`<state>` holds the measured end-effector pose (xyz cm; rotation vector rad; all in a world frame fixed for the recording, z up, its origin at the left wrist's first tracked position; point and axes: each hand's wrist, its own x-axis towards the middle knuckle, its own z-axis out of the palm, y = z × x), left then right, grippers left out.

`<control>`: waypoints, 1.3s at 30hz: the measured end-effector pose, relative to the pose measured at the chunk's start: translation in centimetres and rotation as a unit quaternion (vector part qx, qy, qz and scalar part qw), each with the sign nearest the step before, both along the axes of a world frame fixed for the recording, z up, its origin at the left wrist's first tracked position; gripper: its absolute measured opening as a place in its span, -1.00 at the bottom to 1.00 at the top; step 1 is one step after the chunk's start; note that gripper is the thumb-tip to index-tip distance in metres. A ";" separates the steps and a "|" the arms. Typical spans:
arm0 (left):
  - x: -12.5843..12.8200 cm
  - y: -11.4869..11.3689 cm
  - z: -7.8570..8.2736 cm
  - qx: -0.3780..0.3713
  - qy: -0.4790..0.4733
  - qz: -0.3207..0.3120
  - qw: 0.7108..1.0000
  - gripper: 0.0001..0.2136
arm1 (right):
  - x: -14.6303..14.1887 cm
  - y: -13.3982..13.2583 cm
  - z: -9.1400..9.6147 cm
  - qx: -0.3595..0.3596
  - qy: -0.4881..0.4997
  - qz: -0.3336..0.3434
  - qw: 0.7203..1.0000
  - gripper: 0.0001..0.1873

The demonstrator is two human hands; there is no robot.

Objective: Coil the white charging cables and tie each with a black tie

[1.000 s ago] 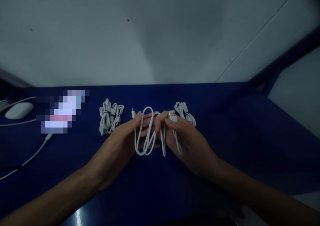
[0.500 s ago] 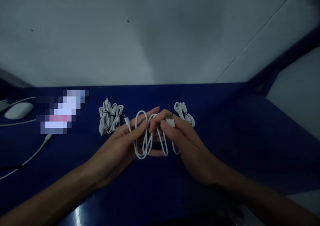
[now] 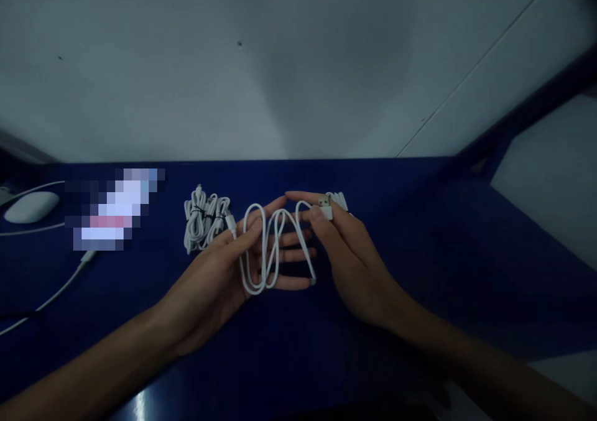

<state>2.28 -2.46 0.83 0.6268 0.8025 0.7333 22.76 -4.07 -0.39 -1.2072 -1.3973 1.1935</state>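
A white USB cable lies in loose loops between my two hands, above the blue table. With the thumb pressed on the loops, my left hand holds the coil across its palm, fingers stretched to the right behind it. The small plug end sticks up by the left thumb. Between thumb and forefinger, my right hand pinches the cable at the large USB plug. Behind the left hand sit tied bundles of white cable. Another tied white bundle is partly hidden by the right hand.
A phone with a lit, blurred screen lies at the left, a white cable plugged into it. Beside it is a white computer mouse. The blue table meets a grey-white wall at the back.
My right hand has moved slightly to the right with the USB plug, and the strand between the hands is drawn out. The looped coil in my left hand has shifted a little left.
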 end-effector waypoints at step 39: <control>-0.3 0.7 -0.1 0.021 0.044 -0.072 0.996 -0.55 | 0.1 1.0 0.9 -0.224 0.150 -0.002 0.963 -0.61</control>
